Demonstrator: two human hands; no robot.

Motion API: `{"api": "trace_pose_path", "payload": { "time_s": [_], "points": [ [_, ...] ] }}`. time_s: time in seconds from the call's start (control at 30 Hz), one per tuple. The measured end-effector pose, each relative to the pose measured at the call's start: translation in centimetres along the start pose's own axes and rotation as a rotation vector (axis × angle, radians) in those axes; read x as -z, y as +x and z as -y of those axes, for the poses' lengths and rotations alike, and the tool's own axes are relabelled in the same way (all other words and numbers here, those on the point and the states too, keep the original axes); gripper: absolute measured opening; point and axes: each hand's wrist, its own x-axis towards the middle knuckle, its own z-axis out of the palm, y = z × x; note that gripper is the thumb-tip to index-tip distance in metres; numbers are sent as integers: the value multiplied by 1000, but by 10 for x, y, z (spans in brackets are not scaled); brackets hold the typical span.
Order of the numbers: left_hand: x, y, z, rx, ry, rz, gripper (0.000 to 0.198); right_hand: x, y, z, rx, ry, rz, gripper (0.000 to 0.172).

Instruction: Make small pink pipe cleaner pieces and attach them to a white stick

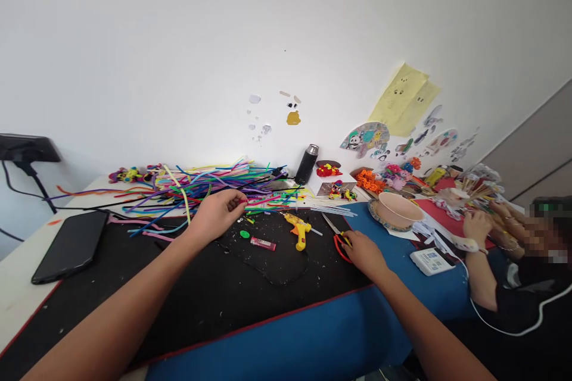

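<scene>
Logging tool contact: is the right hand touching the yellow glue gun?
No, the right hand is at the scissors, and the yellow glue gun lies apart from it.

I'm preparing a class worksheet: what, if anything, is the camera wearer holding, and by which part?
The right grip holds the scissors by the handles. The left grip is at the pipe cleaners; whether it pinches one cannot be told.

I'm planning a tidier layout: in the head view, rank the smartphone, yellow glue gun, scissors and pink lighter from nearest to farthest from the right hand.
From the right hand:
1. Scissors, handles at the hand.
2. Yellow glue gun, left of the scissors.
3. Pink lighter, left of the glue gun.
4. Smartphone, at the far left.
</scene>
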Motion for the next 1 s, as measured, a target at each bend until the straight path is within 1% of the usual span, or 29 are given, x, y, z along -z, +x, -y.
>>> {"api": "trace_pose_path", "payload": {
  "time_s": [0.2,0.3,0.4,0.47,0.6,0.63,0.7,0.73,0.8,0.83,0.9,0.97,1.0],
  "points": [
    [-2,0,1,15,11,16,25,1,-4,3,-39,134,-28,18],
    [-3,0,3,8,11,18,24,5,-4,3,-105,274,-47,14],
    [-4,0,5,-1,11,15,23,8,-5,2,-191,475,-34,14],
    [-4,0,5,-4,4,11,23,9,-8,2,-245,644,-3,18],
    [-3,0,2,-6,-11,-20,23,10,-25,12,-291,961,48,39],
    [-3,1,2,-4,-14,-37,23,11,-31,16,-297,1053,58,43],
    [-1,1,1,2,-21,-78,23,13,-42,28,-319,1510,119,46],
    [0,1,0,4,-25,-99,23,14,-48,36,-319,1682,133,46],
    [2,1,0,1,-36,-134,23,16,-58,55,-221,1971,194,44],
    [3,1,-1,-1,-41,-147,23,16,-63,66,-167,2079,222,43],
    [6,1,-1,-9,-41,-163,23,14,-71,92,-73,2207,302,41],
    [8,0,-2,-22,-21,-170,22,7,-78,118,-18,2212,422,42],
    [9,0,-3,-32,-7,-173,22,3,-81,131,-6,2174,518,44]
  ]
}}
